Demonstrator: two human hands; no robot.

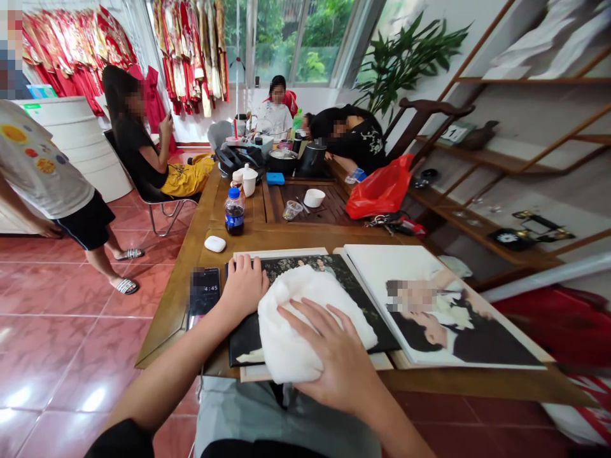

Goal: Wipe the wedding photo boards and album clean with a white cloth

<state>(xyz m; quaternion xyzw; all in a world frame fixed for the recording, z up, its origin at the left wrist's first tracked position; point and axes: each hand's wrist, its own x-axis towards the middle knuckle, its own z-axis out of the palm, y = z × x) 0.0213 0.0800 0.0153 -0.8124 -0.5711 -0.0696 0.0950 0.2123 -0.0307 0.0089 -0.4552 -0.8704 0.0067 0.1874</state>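
Note:
A framed or mounted dark wedding photo (pixel 243 337) lies in front of me near the table's edge. My left hand (pixel 245 286) rests on its upper left corner, fingers laid flat. Bunched on the photo is a thick white cloth (pixel 291 318), covering much of the picture. Spread over the cloth's right side, the fingers of my right hand (pixel 334 346) grip it, with the thumb low at the near edge. Beside it on the right lies a second photo panel (pixel 496 318), showing a couple on a white background.
A phone (pixel 205 289), a white case (pixel 215 243) and a cola bottle (pixel 234 211) stand left on the wooden table (pixel 165 324). Further back are a white bowl (pixel 314 198) and a red plastic bag (pixel 382 191). Several people are around; shelves (pixel 515 166) line the right.

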